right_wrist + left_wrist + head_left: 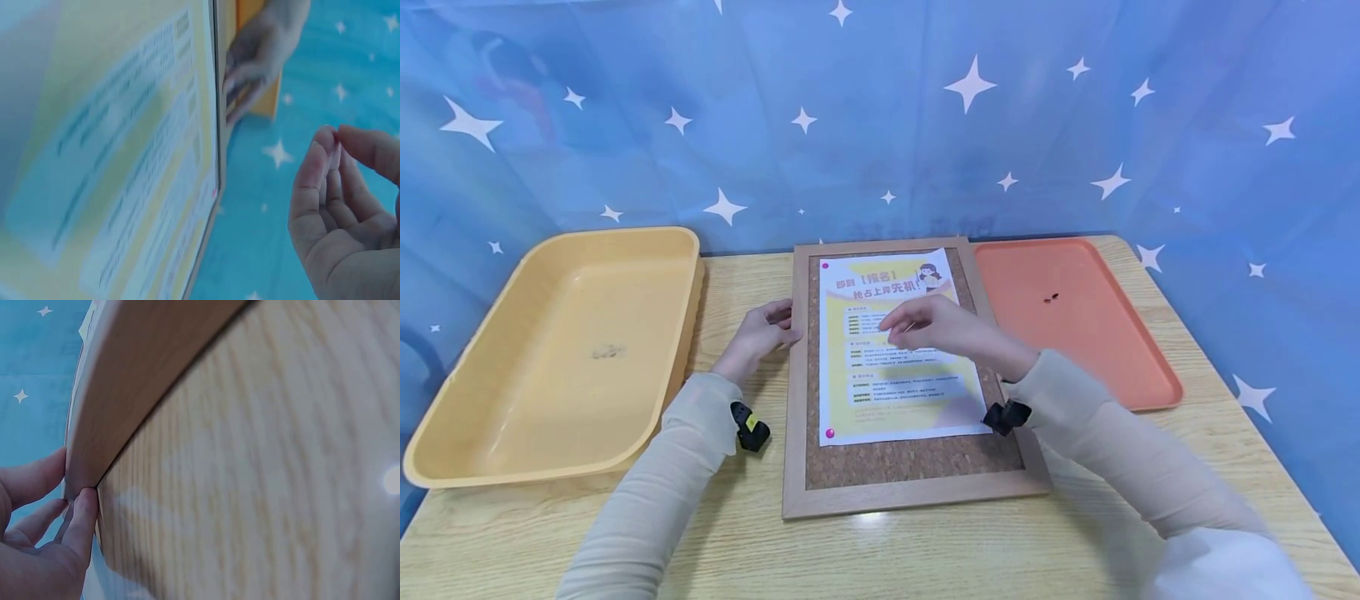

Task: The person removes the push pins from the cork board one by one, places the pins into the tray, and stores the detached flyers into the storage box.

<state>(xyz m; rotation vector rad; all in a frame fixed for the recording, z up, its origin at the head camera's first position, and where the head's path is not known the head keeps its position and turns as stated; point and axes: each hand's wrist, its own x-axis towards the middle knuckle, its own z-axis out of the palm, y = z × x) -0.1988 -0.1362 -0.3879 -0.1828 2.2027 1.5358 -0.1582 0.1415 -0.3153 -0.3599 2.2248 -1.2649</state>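
A wood-framed cork board (pixel 917 460) lies on the table with a yellow-and-white printed poster (pixel 898 392) on it. Pink pins show at the poster's upper left corner (pixel 824 266) and lower left corner (pixel 830 433). My left hand (pixel 762 337) grips the board's left edge; in the left wrist view its thumb and fingers (pixel 81 522) meet the frame's side. Over the middle of the poster hovers my right hand (pixel 936 325). Its thumb and fingertips come together in a pinch, as the right wrist view shows (pixel 350 187); nothing shows between them.
To the left stands a deep yellow bin (pixel 679 367). A flat orange tray (pixel 1075 354) lies against the board's right side, with small dark specks (pixel 1051 297) on it. Behind the wood-grain table (pixel 880 554) hangs a blue curtain with white stars (pixel 887 125).
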